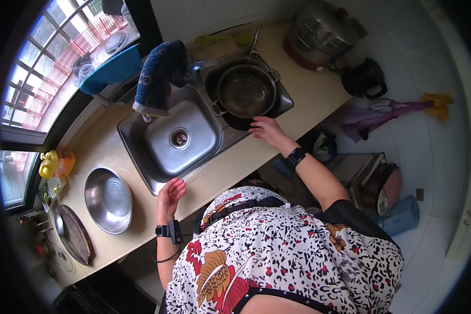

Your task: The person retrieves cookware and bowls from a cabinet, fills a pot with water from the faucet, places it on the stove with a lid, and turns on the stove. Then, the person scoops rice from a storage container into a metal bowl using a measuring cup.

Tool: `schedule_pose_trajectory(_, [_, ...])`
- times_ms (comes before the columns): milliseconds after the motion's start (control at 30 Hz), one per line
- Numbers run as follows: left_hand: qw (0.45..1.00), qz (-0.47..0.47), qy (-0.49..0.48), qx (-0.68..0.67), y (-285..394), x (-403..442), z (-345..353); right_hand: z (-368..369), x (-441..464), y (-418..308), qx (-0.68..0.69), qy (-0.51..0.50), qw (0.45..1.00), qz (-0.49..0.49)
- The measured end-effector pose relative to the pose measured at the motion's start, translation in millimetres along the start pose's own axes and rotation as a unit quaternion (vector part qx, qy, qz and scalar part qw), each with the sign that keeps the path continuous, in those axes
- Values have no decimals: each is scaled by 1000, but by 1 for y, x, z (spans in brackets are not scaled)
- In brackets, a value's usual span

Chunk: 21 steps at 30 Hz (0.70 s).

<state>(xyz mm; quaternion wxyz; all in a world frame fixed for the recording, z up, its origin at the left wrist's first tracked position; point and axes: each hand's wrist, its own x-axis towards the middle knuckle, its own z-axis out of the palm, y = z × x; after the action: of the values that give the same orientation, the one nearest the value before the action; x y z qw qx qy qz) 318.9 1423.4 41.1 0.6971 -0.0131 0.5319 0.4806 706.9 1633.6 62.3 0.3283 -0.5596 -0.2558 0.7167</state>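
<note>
Left hand [171, 197] by the sink [152, 133], right hand [268, 131] by the pot [246, 94]

At eight o'clock from the sink's drain [180, 138], a metal bowl [109, 200] sits on the desk [235, 162]. At six, the left hand hangs bare, fingers close together. A dark blue cloth [165, 65] drapes toward eleven. The metal pot stands at two. At three, the right hand's fingers spread slightly, pinching nothing; whether they touch the pot cannot be told.

Smooth, shiny metal in the sink [199, 125]; duller metal in the pot [246, 91] at right; glossy metal in the bowl [109, 200] at left; rough, fluffy cloth in the blue towel [162, 68].
</note>
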Motion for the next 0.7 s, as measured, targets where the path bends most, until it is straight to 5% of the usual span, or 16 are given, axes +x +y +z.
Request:
schedule_pose_trajectory(267, [979, 59, -15, 197, -10, 35, 87, -88, 44, -51, -262, 48, 962, -56])
schedule_pose_trajectory(333, [950, 90, 6, 300, -10, 53, 113, -113, 72, -68, -429, 48, 886, -169])
schedule_pose_trajectory(433, [792, 229, 54, 564, -8, 99, 141, -127, 99, -104, -594, 80, 744, -295])
schedule_pose_trajectory(467, [782, 238, 58, 573, -6, 113, 152, -130, 107, -117, -634, 96, 694, -329])
schedule_pose_trajectory(600, [754, 219, 77, 614, 3, 146, 210, -140, 141, -151, -665, 46, 661, -344])
schedule_pose_trajectory(700, [774, 213, 74, 592, -1, 160, 238, -133, 144, -170, -633, 19, 718, -289])
